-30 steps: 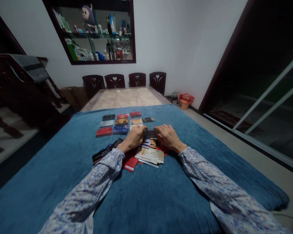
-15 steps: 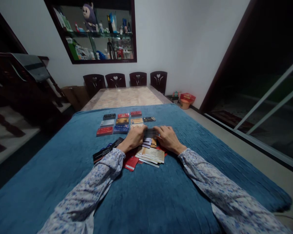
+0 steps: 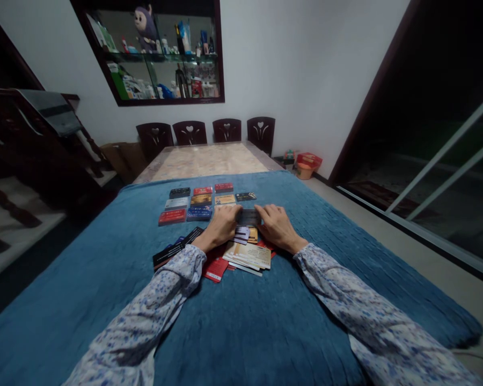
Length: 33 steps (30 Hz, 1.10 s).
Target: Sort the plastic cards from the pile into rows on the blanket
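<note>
Between my two hands is a stack of dark grey cards (image 3: 248,217). My left hand (image 3: 224,224) closes on its left edge and my right hand (image 3: 277,224) on its right edge. Below them lies a loose pile of mixed cards: a cream card (image 3: 247,254) on top, a lilac card (image 3: 241,235), a yellow card (image 3: 253,235) and red cards (image 3: 215,268). Black cards (image 3: 173,254) fan out left of my left wrist. Beyond my hands are neat stacks in rows, among them a red stack (image 3: 172,216), a blue stack (image 3: 198,214) and a gold stack (image 3: 201,200).
A blue cloth (image 3: 241,332) covers the near part of the table; its marble top (image 3: 205,158) shows beyond. A single black card (image 3: 245,196) lies right of the rows. Several dark chairs (image 3: 227,130) stand at the far end, under a wall cabinet (image 3: 169,102).
My fingers have shifted slightly on the grey cards, and more of the stack's top shows between them. The pile and the rows lie as before.
</note>
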### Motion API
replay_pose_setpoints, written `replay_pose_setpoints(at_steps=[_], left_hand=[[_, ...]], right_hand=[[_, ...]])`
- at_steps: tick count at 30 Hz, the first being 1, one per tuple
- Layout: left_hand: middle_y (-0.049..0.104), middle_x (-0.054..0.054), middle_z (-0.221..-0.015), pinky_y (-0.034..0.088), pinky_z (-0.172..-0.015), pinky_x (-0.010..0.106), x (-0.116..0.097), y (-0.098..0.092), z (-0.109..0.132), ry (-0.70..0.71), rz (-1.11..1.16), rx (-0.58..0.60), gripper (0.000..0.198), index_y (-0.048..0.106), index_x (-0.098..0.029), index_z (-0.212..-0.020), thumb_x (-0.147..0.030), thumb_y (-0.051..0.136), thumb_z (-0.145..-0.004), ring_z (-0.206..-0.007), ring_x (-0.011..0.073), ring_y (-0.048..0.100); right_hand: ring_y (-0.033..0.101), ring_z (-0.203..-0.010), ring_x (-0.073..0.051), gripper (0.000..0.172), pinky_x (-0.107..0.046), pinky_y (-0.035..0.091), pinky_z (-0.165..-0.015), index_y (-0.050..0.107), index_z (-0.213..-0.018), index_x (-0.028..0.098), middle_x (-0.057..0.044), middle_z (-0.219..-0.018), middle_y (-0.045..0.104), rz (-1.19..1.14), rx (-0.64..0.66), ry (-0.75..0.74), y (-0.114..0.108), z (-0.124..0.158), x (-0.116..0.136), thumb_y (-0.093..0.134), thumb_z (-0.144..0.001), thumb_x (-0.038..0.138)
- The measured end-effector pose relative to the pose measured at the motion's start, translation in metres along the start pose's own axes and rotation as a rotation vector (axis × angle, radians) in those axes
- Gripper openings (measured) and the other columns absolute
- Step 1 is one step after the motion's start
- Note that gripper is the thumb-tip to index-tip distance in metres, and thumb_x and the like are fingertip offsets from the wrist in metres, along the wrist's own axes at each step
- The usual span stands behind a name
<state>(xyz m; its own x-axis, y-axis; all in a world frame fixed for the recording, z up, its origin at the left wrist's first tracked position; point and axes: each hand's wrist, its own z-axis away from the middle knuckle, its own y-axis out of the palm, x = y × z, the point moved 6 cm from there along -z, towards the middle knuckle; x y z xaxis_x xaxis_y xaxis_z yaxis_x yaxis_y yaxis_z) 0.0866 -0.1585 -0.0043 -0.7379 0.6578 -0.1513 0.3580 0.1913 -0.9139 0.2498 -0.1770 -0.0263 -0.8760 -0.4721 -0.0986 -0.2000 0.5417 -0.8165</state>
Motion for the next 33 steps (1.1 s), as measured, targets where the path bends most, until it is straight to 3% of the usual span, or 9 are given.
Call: replay_pose_setpoints(at_steps=[4,24,33], left_hand=[[0.064,0.018,-0.130,0.043,-0.102,0.048,0.004,0.003,-0.001,-0.012,-0.018,-0.039,0.062,0.050,-0.013,-0.138,-0.007,0.057,-0.076,-0.120,0.0322,0.058],[0.065,0.019,-0.123,0.042,-0.097,0.048,0.008,0.007,0.001,0.010,-0.069,-0.045,0.050,0.053,-0.012,-0.131,-0.008,0.051,-0.081,-0.113,0.0326,0.057],[0.063,0.019,-0.123,0.043,-0.098,0.048,0.010,0.002,0.002,-0.045,-0.031,-0.056,0.055,0.051,-0.011,-0.133,-0.008,0.053,-0.079,-0.115,0.0332,0.055]], right_hand=[[0.053,-0.104,-0.030,0.052,-0.040,0.036,-0.086,0.055,-0.140,0.006,-0.020,-0.117,0.068,0.013,-0.010,0.012,-0.001,-0.001,-0.003,0.058,-0.092,0.026],[0.055,-0.104,-0.031,0.065,-0.041,0.041,-0.085,0.044,-0.150,0.007,-0.020,-0.121,0.069,-0.118,-0.048,0.037,0.004,0.001,-0.008,0.057,-0.088,0.019],[0.057,-0.099,-0.030,0.060,-0.040,0.044,-0.084,0.046,-0.147,0.007,-0.018,-0.111,0.072,-0.164,-0.061,0.030,0.004,-0.001,-0.011,0.058,-0.090,0.022]])
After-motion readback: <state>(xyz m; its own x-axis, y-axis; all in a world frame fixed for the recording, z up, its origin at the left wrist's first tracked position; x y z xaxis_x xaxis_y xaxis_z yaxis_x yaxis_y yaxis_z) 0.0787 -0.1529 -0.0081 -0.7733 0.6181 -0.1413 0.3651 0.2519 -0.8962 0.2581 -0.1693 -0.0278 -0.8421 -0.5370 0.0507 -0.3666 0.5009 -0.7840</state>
